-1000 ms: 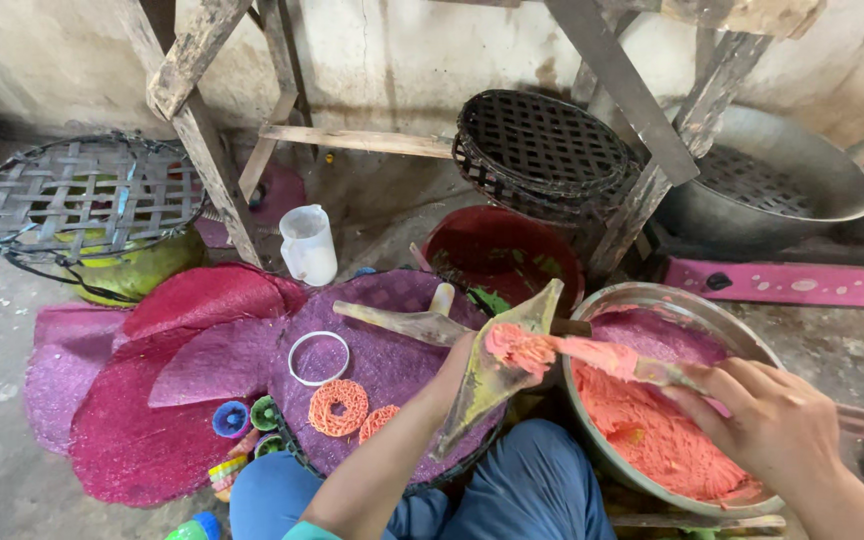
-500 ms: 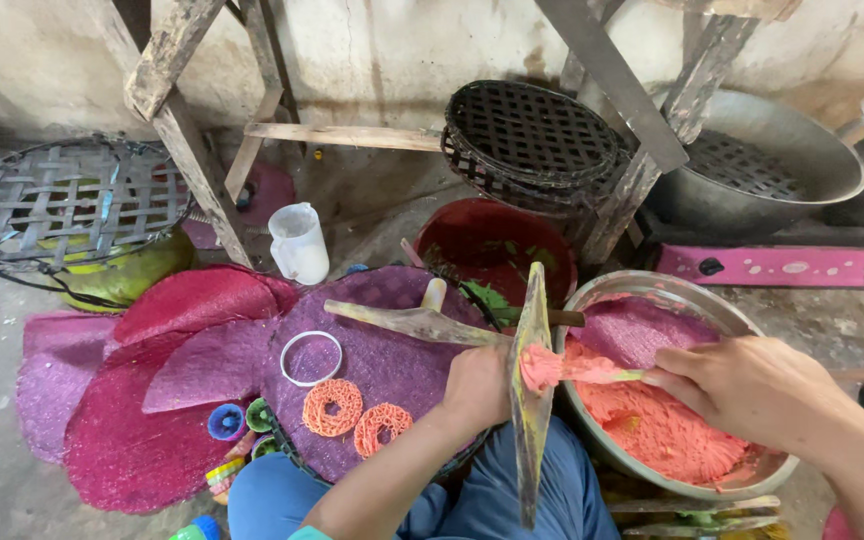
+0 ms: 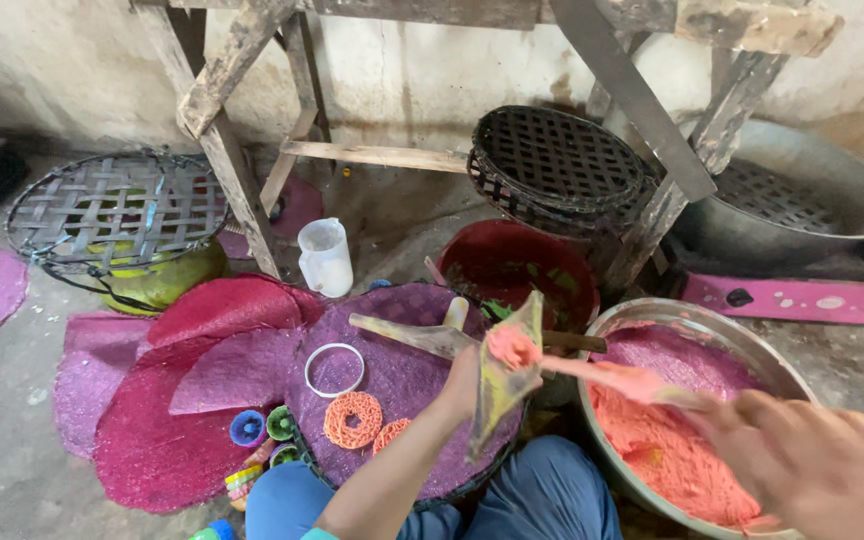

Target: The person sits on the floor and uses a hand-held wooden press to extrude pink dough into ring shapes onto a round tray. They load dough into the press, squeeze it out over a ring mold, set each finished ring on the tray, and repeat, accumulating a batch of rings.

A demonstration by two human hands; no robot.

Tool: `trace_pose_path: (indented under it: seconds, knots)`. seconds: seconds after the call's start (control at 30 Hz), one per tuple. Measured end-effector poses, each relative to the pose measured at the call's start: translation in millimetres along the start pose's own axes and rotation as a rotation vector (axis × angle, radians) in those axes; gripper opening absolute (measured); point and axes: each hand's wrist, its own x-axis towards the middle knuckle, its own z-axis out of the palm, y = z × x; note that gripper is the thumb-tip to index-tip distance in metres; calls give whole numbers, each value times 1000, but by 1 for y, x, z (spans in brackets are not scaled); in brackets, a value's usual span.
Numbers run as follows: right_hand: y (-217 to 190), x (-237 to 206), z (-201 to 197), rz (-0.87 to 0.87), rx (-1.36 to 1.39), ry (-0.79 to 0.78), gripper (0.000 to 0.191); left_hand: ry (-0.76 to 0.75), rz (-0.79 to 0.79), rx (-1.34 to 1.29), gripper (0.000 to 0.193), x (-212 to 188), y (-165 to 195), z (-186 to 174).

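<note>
My left hand (image 3: 464,385) grips a yellowish cone-shaped bag (image 3: 504,385) with orange dough at its open top. My right hand (image 3: 812,465), blurred at the lower right, holds a dough-coated spatula (image 3: 617,378) whose tip touches the bag's mouth. Below the right hand sits a metal bowl (image 3: 652,320) of orange dough (image 3: 677,450). In front lies a round purple mat (image 3: 402,375) with two orange coiled rings (image 3: 354,418), a white ring mould (image 3: 334,368) and a wooden stick (image 3: 407,335).
Pink and purple mats (image 3: 192,400) overlap at left beside small coloured caps (image 3: 262,430). A white jug (image 3: 326,256), red bowl (image 3: 517,265), woven lids (image 3: 117,205), black basket (image 3: 557,165), large metal pan (image 3: 802,200) and wooden frame legs (image 3: 242,190) stand around.
The bag has turned more upright in my left hand. My right hand has drawn back toward the lower right, with the spatula still reaching to the bag's mouth.
</note>
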Motion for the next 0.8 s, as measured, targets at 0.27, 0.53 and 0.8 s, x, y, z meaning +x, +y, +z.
trace_pose_path:
  seconds: [0.27, 0.53, 0.8]
  knots:
    - [-123, -9, 151, 982, 1230, 382, 23, 130, 316, 638, 35, 5, 25, 21]
    - [-118, 18, 78, 915, 781, 432, 19, 107, 417, 567, 39, -29, 56, -44]
    - [-195, 78, 49, 711, 807, 361, 27, 252, 190, 496, 34, -74, 82, -101]
